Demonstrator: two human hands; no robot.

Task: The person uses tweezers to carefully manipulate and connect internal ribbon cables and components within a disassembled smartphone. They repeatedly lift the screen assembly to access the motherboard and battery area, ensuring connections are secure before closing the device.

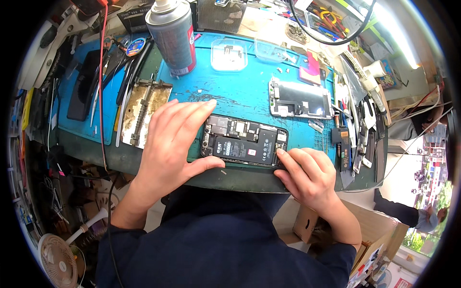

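Observation:
An opened smartphone (242, 141) lies on the front part of the bench, its black battery (259, 149) and inner boards bare. My left hand (170, 137) is open around the phone's left end, fingers stretched over the far side and thumb by the near edge. With my right hand (309, 175) I grip the phone's near right corner, index fingertip on the inner parts and thumb at the edge; anything small under that fingertip is hidden. Behind the phone to the right rests a detached screen assembly (300, 98), with its metal-backed side up.
A spray can (173, 38) stands at the back left, near a stained metal holder (146, 113). Clear plastic boxes (229, 55) hold small parts. Tweezers and pry tools lie left; batteries (342, 141) and tools crowd the right. A red cable (102, 86) hangs on the left.

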